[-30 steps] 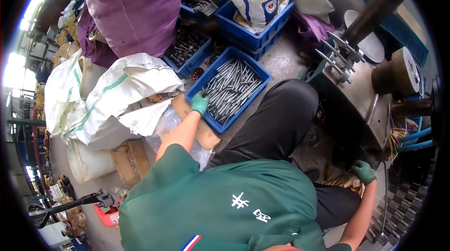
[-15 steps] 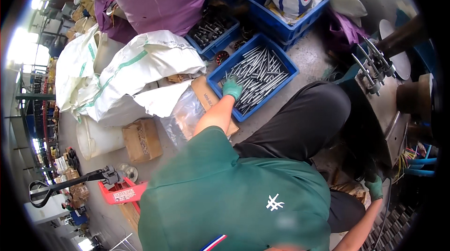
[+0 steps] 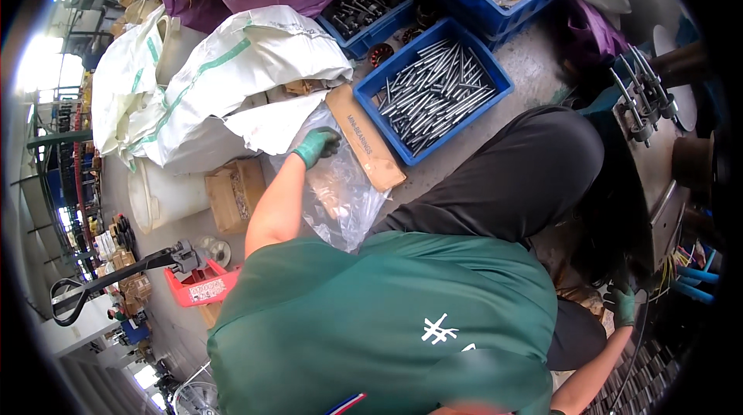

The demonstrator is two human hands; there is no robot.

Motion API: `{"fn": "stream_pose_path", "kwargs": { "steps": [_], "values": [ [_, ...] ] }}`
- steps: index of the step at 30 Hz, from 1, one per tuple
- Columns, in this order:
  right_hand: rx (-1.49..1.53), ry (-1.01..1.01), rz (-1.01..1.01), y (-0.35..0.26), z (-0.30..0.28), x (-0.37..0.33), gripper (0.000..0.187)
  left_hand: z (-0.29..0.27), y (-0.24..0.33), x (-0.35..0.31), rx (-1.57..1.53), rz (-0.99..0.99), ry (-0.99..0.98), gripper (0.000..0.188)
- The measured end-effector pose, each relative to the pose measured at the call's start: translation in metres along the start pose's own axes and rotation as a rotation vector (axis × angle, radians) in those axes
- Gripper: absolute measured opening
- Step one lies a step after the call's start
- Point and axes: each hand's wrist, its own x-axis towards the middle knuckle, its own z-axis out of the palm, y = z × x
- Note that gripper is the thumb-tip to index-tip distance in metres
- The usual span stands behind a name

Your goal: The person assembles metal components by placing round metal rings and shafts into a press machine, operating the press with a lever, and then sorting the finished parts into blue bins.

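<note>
My left hand, in a green glove, is over a crumpled clear plastic bag, fingers partly curled and pointing right; I see nothing in its grip, but I cannot tell whether it is closed on something small, nor whether it touches the bag. Just right of the fingers lies a long, narrow cardboard box, slanting from upper left to lower right, between that hand and a blue bin; in the bin is a loose heap of metal rods, to the right of my left hand and farther from my body; most rods run from lower left to upper right, though some cross at other angles. My left hand is clearly the nearer to them; my right hand, also gloved in green, is well apart at the lower right, near the dark underside of a machine; I cannot tell whether it grips anything. My bent leg, in black trousers, comes between bin and machine; left of the left hand slumps a white sack.
</note>
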Motion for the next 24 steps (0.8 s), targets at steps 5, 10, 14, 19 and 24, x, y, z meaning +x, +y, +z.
{"fn": "stream_pose_path", "kwargs": {
  "steps": [5,10,14,19,24],
  "values": [
    [-0.002,-0.027,-0.053,0.012,-0.012,0.015,0.038,-0.025,0.004,-0.04,0.444,-0.565,-0.426,0.03],
    [0.028,0.004,-0.055,0.029,-0.022,0.014,0.04,0.037,-0.009,-0.026,0.729,-0.3,-0.291,0.035],
    [0.047,-0.001,-0.065,0.032,-0.027,0.011,0.041,0.039,-0.09,0.059,1.731,0.268,-0.011,0.036],
    [0.038,0.053,-0.049,0.027,-0.013,-0.007,0.04,0.066,-0.117,0.066,1.556,0.344,0.022,0.043],
    [-0.003,0.069,-0.045,0.006,-0.002,-0.019,0.041,0.07,-0.121,0.066,1.599,0.327,0.095,0.042]
  ]
}}
